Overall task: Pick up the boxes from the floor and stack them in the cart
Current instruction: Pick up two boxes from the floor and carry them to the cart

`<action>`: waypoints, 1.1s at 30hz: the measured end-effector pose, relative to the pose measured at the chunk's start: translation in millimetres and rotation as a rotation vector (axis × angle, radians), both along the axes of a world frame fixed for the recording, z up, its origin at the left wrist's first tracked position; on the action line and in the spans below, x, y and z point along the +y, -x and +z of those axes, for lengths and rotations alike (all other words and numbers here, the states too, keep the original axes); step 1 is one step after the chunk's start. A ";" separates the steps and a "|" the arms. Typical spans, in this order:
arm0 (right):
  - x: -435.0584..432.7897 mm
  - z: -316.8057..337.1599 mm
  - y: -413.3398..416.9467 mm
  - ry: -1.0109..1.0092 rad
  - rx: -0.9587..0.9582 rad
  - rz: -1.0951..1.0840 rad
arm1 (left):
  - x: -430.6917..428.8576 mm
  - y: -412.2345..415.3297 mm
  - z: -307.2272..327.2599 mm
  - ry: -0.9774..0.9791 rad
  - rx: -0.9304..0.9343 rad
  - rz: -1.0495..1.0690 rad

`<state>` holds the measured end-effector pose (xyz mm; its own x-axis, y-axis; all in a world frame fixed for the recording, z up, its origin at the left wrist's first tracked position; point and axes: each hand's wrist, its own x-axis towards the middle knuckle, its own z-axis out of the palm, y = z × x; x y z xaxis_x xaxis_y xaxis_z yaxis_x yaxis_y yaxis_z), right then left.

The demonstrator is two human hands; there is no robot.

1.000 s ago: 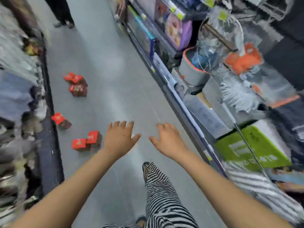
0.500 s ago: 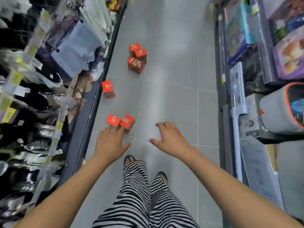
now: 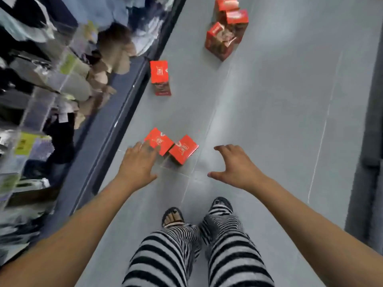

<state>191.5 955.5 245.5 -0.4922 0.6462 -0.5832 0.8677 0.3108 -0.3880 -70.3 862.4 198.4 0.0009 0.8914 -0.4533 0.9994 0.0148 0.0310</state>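
1. A pair of red boxes lies on the floor (image 3: 269, 100) just out from the shelf base (image 3: 116, 121), touching corner to corner. The inner box (image 3: 160, 140) is on the shelf-base side and the outer box (image 3: 183, 149) on the side away from it.
2. A single box (image 3: 160, 76) is seen farther along the shelf base and close to it. A cluster of boxes (image 3: 226, 32) lies farther along again and well out from it. The cart is not in view.
3. The left hand (image 3: 137, 164) is spread flat and nothing is held. Its fingertips overlap the inner box, but contact cannot be told through the blur.
4. The right hand (image 3: 236, 164) is held wide with its fingers loosely curved and nothing is held. It hangs over the floor beyond the outer box, away from the shelf base.
5. The step in hand is judged to be the reach for the pair. One box is best taken in each hand and gripped across opposite faces rather than by a corner, since light cardboard is likely to dent or slip.
6. The outer box is best approached from the side away from the shelf base, so that it is not pushed into its neighbour.
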 end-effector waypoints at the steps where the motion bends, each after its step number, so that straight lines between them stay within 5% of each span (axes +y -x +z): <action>1: 9.4 -31.4 6.2 -0.015 0.011 0.040 | 5.3 6.2 -31.5 0.019 0.017 -0.009; 5: 40.0 -157.0 34.8 -0.067 0.118 0.222 | 26.3 33.4 -152.5 -0.018 -0.016 -0.004; 8: 61.8 -238.6 49.3 -0.124 0.223 0.388 | 40.6 55.3 -217.5 -0.159 -0.015 -0.187; 16: 90.8 -326.7 77.9 -0.283 0.455 0.636 | 62.9 69.6 -273.5 -0.366 -0.097 -0.303; 25: 64.8 -334.3 64.2 -0.340 0.511 0.370 | 64.8 61.3 -279.5 -0.384 -0.095 -0.074; 33: 76.2 -261.2 58.6 -0.066 0.293 -0.228 | 46.4 53.4 -209.6 -0.363 -0.030 0.175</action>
<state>132.9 1031.7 -15.7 -0.4710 0.7898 -0.3928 0.7727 0.1546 -0.6156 -123.7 908.8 -11.1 -0.1569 0.9813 -0.1114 0.9813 0.1676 0.0946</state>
